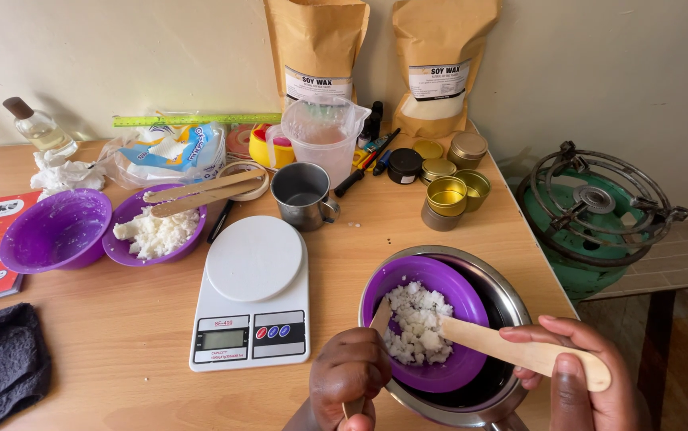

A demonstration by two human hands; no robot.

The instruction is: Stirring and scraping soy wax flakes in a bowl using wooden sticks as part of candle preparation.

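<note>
At the near right corner of the desk (144, 335) we have both hands over a purple bowl (428, 307) that sits inside a steel bowl (511, 307). The purple bowl holds a heap of white wax chunks (417, 321). Our left hand (349, 383) is curled into a fist, its fingers pressed tight around a thin wooden stick (379, 319) whose upper end dips into the wax at the bowl's near left side. Our right hand (579, 375) pinches a broad wooden spatula (519, 351) between thumb and fingers at its handle end, the blade lying across the bowl's rim with its tip touching the wax.

Just left of the bowls, towards the middle of the desk, stands a white digital kitchen scale (253, 291). Behind it is a steel mug (304, 195), and behind that a clear plastic measuring jug (324, 136). Towards the left edge sit two more purple bowls: one smeared and nearly bare (56, 231), the other (132, 247) holding white wax with two wooden sticks (200, 195) laid across its rim. A cluster of small gold tins (452, 191) stands near the right edge, and two brown paper pouches (316, 48) lean against the wall at the far edge. A dark grey cloth (0, 363) lies at the near left corner. Beyond the desk's right edge, a green gas burner (591, 219) stands on the floor.
</note>
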